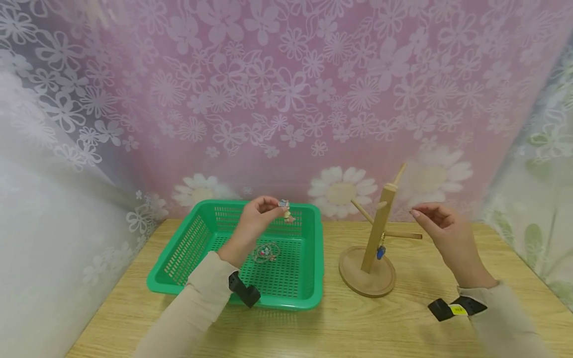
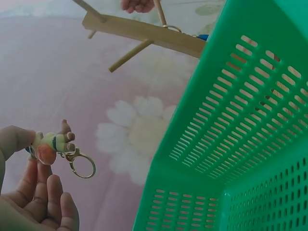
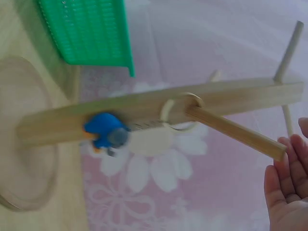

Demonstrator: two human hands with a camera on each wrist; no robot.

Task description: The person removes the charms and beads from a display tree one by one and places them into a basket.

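My left hand pinches a figurine keychain between thumb and fingertips, above the green basket. In the left wrist view the small figure looks pale yellow and orange, and its gold ring hangs free. Beside a wooden peg stand is my right hand, fingers loosely bent with nothing in them, close to the tip of a peg. On that peg hangs a blue keychain, its ring around the peg near the post.
The green basket stands left of the stand, holding a small tangle of rings and keychains on its floor. Other pegs stick out of the post. Behind the wooden table hangs a flowered pink curtain.
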